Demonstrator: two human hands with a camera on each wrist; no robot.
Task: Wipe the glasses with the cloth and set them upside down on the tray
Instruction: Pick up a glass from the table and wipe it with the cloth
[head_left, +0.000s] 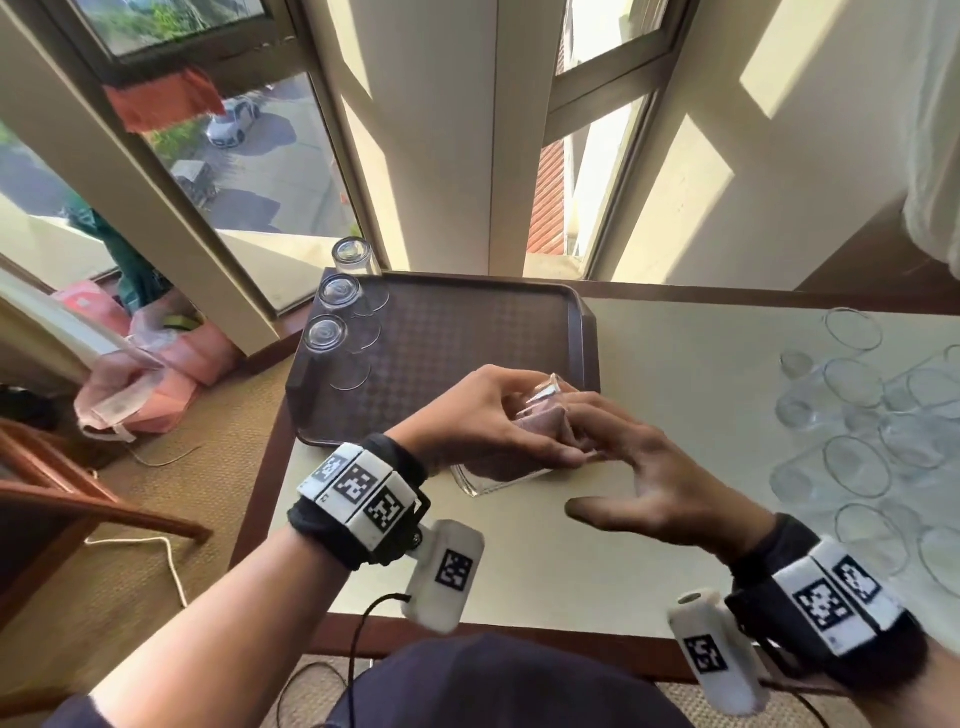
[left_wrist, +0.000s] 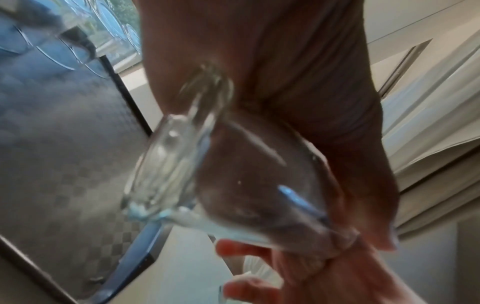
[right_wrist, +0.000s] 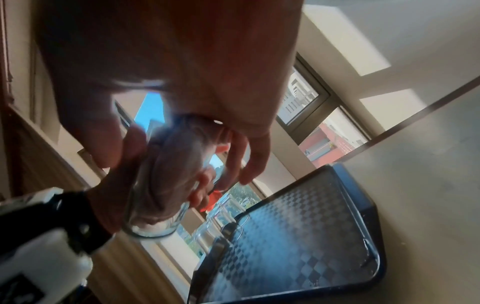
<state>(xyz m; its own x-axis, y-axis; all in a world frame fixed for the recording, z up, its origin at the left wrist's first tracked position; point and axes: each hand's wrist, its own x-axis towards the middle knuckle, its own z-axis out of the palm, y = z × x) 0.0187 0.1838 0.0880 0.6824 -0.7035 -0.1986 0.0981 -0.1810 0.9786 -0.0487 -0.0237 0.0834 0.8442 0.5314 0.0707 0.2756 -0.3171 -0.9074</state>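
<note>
1. Both hands are closed on one clear drinking glass (head_left: 524, 447), held tilted between them: the left hand (head_left: 483, 421) grips its wall, and the right hand (head_left: 639, 467) pushes a greyish cloth (head_left: 540, 418) inside.
2. Beyond the hands lies a dark brown checkered tray (head_left: 457, 343).
3. Three inverted clear glasses (head_left: 337, 306) are lined along its far-left edge.

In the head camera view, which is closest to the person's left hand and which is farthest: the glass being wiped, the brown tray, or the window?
1. The glass, gripped in the left hand.
2. The tray, just beyond the hand on the table.
3. The window, behind the tray, farthest.
</note>
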